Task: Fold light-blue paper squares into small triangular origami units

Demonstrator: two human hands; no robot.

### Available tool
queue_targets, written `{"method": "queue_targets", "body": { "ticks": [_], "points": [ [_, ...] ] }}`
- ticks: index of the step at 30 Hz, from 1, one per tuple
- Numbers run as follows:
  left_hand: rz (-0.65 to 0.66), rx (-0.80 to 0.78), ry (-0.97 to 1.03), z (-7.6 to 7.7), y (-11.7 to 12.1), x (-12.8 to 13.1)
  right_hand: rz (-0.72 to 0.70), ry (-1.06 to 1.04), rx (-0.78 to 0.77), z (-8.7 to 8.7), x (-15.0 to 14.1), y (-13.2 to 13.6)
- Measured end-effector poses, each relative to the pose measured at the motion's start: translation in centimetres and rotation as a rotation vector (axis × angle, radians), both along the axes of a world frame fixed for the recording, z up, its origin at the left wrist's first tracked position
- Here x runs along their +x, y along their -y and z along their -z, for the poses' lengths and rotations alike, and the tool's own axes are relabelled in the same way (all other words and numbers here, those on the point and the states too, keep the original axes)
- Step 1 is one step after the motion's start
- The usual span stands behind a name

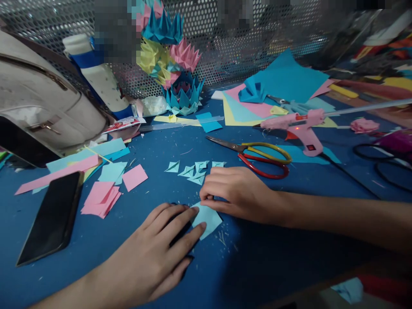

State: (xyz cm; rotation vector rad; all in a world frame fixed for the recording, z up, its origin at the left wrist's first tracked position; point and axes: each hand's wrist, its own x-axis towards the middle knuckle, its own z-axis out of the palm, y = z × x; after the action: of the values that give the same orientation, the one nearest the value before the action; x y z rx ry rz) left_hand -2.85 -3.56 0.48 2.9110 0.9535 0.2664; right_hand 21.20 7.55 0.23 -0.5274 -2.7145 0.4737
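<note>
A light blue square of paper (210, 221) lies on the blue table between my hands. My left hand (152, 251) is open, its fingers stretched out flat, with two fingertips resting on the square's left side. My right hand (240, 193) has its fingers curled closed at the square's upper edge, and the thumb and index finger seem to pinch the paper there. Just beyond the right hand are several small folded light blue paper pieces (173, 167), one partly behind the knuckles. Scissors (241, 149) with yellow and red handles lie past the right wrist.
Pink paper squares (100, 199) and a black phone (51, 219) lie left. A pink glue gun (298, 126) with its cable sits right, near coloured sheets (286, 81). Folded paper flowers (183, 96), a white-and-blue bottle (103, 79) and a pale bag (41, 90) stand behind.
</note>
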Motion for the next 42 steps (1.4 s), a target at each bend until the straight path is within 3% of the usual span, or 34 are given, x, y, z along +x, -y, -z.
{"method": "queue_targets", "body": {
  "ticks": [8,18,26,35,40,42],
  "points": [
    [-0.015,0.006,-0.004,-0.2,-0.2,0.2,-0.121,-0.070,0.195,0.2,1.0,0.1],
    [-0.044,0.011,0.012,-0.3,-0.2,0.4,-0.227,-0.075,0.554,0.0,0.8,-0.4],
    [-0.036,0.036,-0.001,-0.5,-0.3,0.4,-0.263,-0.039,0.639,-0.2,0.8,-0.6],
    [-0.022,0.083,-0.063,-0.4,-0.2,0.2,-0.295,-0.021,0.586,-0.3,0.8,-0.9],
    [-0.022,0.140,-0.110,-0.3,-0.2,0.2,-0.269,0.044,0.290,-0.8,0.9,-1.3],
    [-0.008,0.149,-0.127,-0.3,-0.3,0.2,-0.263,0.075,0.238,-1.2,0.9,-1.3]
  ]
}}
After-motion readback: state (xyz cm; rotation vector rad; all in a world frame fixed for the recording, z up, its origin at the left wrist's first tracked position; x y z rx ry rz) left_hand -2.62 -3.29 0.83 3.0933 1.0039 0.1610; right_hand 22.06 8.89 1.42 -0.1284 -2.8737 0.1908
